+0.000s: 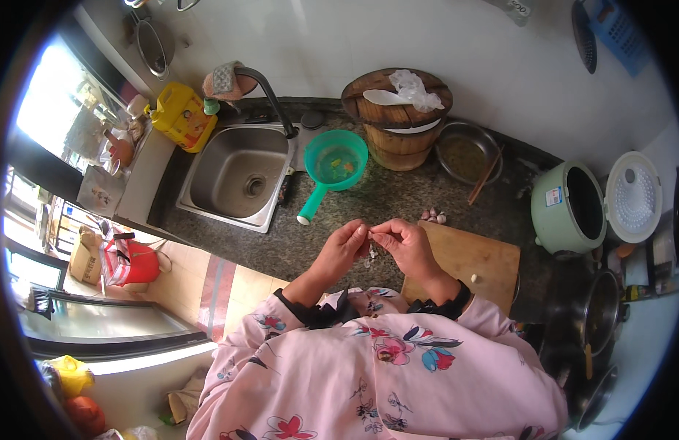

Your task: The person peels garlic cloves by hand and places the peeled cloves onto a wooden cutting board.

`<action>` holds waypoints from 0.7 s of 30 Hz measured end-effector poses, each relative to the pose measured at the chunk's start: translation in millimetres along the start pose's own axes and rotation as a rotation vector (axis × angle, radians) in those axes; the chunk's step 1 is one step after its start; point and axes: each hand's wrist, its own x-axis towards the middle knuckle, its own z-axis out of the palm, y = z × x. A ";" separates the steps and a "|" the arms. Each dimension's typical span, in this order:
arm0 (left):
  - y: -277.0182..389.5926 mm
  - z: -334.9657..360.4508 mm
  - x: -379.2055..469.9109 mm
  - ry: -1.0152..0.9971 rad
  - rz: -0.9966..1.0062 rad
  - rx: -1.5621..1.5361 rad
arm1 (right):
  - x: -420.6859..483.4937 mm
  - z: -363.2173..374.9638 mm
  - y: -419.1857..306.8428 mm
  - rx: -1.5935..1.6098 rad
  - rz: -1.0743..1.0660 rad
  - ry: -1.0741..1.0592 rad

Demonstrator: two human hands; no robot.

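My left hand [342, 246] and my right hand [403, 245] meet above the counter's front part, fingertips pinched together. Between them is a small garlic clove [370, 235], mostly hidden by the fingers. Thin pale garlic skins [369, 257] lie on the counter just below. To the right of my right hand rests a wooden cutting board [477, 247], with one peeled garlic clove [475, 278] on it. Several unpeeled purplish garlic cloves [434, 215] sit by the board's far left corner.
A green plastic ladle [317, 198] holding water and vegetable bits stands beside the steel sink [207, 192]. Behind are a lidded wooden bucket [400, 146] and a steel bowl [446, 165] with chopsticks [485, 179]. An open rice cooker [553, 214] stands right, near pans [600, 308].
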 end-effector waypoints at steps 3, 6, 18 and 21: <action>-1.7 -3.7 -0.2 -0.019 -0.002 0.005 | 2.2 -1.8 -10.9 -0.179 -0.095 -0.002; -2.8 -8.1 -1.0 -0.050 -0.042 -0.042 | 3.1 -2.6 -12.6 -0.255 -0.147 -0.036; 0.1 -4.9 -2.9 -0.068 -0.080 0.121 | -3.3 3.0 -5.2 -0.264 -0.118 -0.005; -1.5 -4.7 -2.2 -0.074 -0.092 0.100 | -3.8 2.4 -3.7 -0.213 -0.061 0.014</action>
